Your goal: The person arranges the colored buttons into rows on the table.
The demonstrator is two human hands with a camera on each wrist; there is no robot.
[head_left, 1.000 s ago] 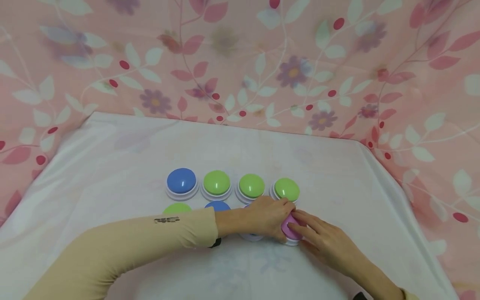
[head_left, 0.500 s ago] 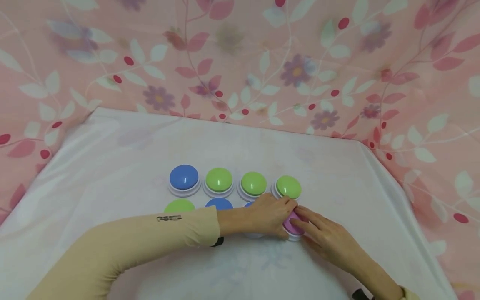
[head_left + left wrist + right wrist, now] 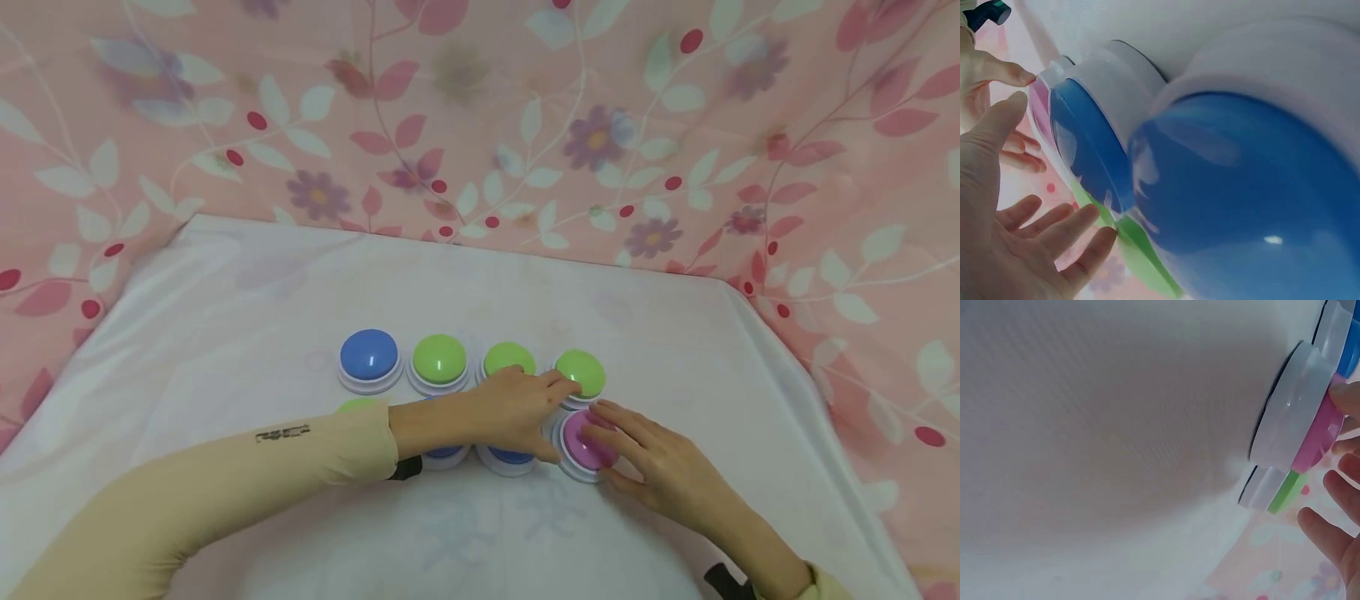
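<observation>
In the head view a pink dome push button on a white round base sits at the right end of the front row. My right hand reaches over its right side, fingers loosely bent and spread around the dome. Just left of the pink button, my left hand hovers above a blue button, partly hiding it. The left wrist view shows the left fingers relaxed and apart, holding nothing. Fingers of the right hand are spread beside the pink dome in the right wrist view.
Behind stands a row with a blue button at left and green buttons to its right. Another blue button and a green one lie partly under the left arm. A white cloth covers the table; a floral curtain hangs behind.
My left hand has come off the pink button and shifted left and upward, uncovering its left side. The right hand stays by the button with its fingers a little more spread.
</observation>
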